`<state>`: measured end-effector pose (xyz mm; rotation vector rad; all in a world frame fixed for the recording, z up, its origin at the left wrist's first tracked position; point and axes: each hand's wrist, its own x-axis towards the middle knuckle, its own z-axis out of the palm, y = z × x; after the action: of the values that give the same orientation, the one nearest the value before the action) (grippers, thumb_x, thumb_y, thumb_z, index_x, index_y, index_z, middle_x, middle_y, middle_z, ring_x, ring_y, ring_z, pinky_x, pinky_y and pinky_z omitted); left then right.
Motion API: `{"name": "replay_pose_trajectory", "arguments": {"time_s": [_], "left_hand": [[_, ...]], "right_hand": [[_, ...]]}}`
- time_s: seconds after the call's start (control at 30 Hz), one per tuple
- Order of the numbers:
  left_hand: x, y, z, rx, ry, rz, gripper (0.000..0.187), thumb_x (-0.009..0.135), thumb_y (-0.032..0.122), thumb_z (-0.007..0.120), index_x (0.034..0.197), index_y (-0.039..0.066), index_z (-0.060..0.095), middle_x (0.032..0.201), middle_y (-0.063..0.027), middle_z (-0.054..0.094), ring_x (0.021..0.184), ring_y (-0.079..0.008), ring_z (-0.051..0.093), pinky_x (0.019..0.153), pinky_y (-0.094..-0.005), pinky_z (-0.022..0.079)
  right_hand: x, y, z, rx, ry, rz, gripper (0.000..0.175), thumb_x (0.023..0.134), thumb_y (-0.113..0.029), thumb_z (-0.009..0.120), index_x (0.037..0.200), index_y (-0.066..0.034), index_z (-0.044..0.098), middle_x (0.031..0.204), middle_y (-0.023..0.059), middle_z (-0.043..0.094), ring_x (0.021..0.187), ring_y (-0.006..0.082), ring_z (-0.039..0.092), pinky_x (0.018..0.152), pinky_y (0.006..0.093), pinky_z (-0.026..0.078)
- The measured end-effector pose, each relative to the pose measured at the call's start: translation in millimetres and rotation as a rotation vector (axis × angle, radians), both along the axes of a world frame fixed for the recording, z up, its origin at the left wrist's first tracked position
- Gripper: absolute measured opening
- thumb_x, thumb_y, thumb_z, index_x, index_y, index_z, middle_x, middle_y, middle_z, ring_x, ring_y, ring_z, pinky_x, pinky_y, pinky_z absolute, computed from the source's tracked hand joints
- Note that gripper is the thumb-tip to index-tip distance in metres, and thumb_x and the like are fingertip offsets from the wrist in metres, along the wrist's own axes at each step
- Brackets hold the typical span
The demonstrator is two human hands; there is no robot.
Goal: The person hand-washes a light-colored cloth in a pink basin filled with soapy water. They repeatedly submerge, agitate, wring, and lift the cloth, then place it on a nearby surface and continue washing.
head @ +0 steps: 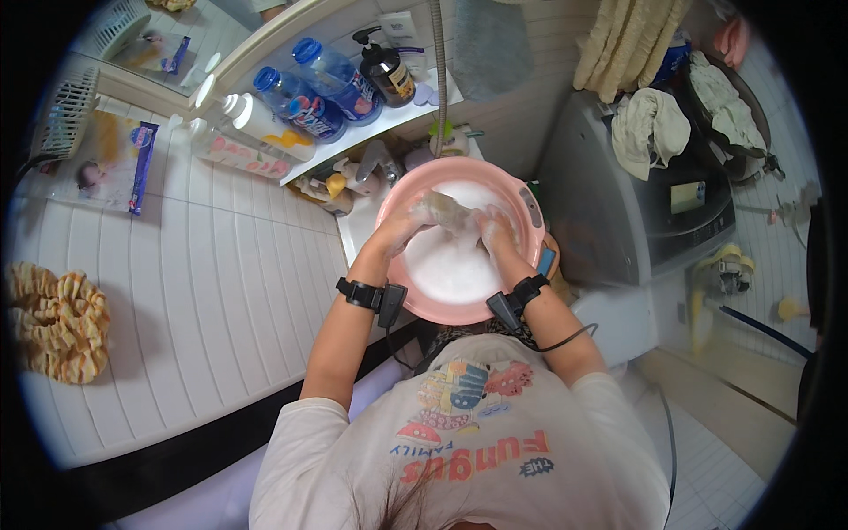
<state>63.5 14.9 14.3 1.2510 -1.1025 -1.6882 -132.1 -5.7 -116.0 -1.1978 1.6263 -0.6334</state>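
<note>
A pink plastic basin (457, 314) sits before me, filled with white suds (450, 271). Above the foam, a wet beige-grey cloth (448, 211) is bunched up between my hands. My left hand (412, 222) grips it from the left side, fingers curled around the folds. On the other side my right hand (495, 230) pinches the cloth's right end, its fingertips partly covered in foam. Any part of the cloth under the suds is hidden.
A white shelf (397, 119) holds blue plastic bottles (338, 79) and a dark pump bottle (387, 69) behind the basin. Near it is a metal faucet (379, 162). To the right stands a grey washing machine (596, 199) with a light cap (649, 129) on top. A yellow scrunchie (63, 324) hangs left.
</note>
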Motion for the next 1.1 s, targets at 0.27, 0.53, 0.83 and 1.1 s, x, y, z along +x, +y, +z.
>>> {"name": "replay_pose_trajectory", "arguments": {"time_s": [0.27, 0.53, 0.83, 1.1], "left_hand": [[-16, 8, 84, -0.03, 0.473, 0.268, 0.035, 0.083, 0.01, 0.051, 0.118, 0.005, 0.05, 0.111, -0.01, 0.057, 0.101, -0.0232, 0.06, 0.087, -0.0369, 0.053], [-18, 0, 44, -0.042, 0.392, 0.429, 0.032, 0.088, 0.008, 0.046, 0.119, 0.005, 0.052, 0.11, -0.0097, 0.058, 0.1, -0.0225, 0.059, 0.084, -0.0354, 0.052], [-45, 27, -34, -0.687, -0.676, 0.325, 0.053, 0.075, 0.017, 0.063, 0.126, 0.005, 0.052, 0.122, -0.0146, 0.052, 0.104, -0.0281, 0.057, 0.092, -0.0365, 0.045], [-67, 29, -5, -0.783, -0.637, 0.437, 0.046, 0.071, 0.019, 0.072, 0.112, 0.006, 0.055, 0.107, -0.015, 0.055, 0.101, -0.0315, 0.057, 0.084, -0.0388, 0.046]], "right_hand": [[27, 2, -1, 0.247, -0.206, -0.29, 0.071, 0.089, -0.057, 0.046, 0.137, -0.0055, 0.042, 0.135, 0.0188, 0.048, 0.125, 0.0331, 0.044, 0.103, 0.0458, 0.035], [13, 26, 57, 0.713, -1.728, 0.011, 0.052, 0.096, -0.047, 0.041, 0.126, -0.0057, 0.05, 0.119, 0.0129, 0.059, 0.099, 0.0308, 0.061, 0.082, 0.0447, 0.051], [31, 18, 57, 0.592, -1.455, -0.17, 0.041, 0.1, -0.039, 0.034, 0.124, -0.0097, 0.05, 0.111, 0.0099, 0.06, 0.095, 0.0277, 0.06, 0.071, 0.0395, 0.05], [48, 15, 96, 0.321, -1.176, -0.052, 0.039, 0.1, -0.037, 0.036, 0.121, -0.0084, 0.053, 0.112, 0.008, 0.061, 0.099, 0.0233, 0.06, 0.08, 0.0356, 0.049]]}}
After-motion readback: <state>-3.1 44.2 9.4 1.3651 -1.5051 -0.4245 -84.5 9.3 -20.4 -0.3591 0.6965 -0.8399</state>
